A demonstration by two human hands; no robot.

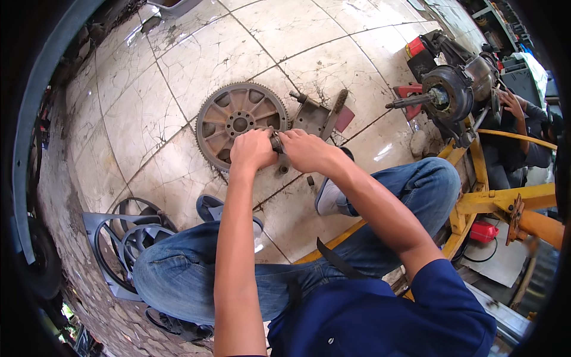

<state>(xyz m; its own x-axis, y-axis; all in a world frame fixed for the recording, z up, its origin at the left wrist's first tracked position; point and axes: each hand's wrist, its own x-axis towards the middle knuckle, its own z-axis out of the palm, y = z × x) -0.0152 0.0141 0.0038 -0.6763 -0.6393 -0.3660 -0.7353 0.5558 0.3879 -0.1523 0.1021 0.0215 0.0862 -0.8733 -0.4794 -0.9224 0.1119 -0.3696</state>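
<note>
Both my hands meet at the lower right edge of a rusty flywheel [223, 97] with a toothed rim, which lies flat on the tiles. My left hand [253, 149] is closed on a small dark metal cylinder [276, 143], and my right hand [303, 149] grips it from the other side. Fingers cover most of the cylinder, so its exact kind does not show. Just beyond my right hand are a flat metal piece [309, 115], a narrow brush [336, 110] and a reddish sheet [344, 120]. Small dark parts [284, 170] lie below my hands.
Right of me, a large mechanical assembly with a shaft [452, 92] stands by a yellow metal frame [499, 200]. Another person's hand [511, 104] touches it. A grey fan shroud [107, 250] lies at the left, beside my knee. Cracked tiles [220, 44] cover the floor.
</note>
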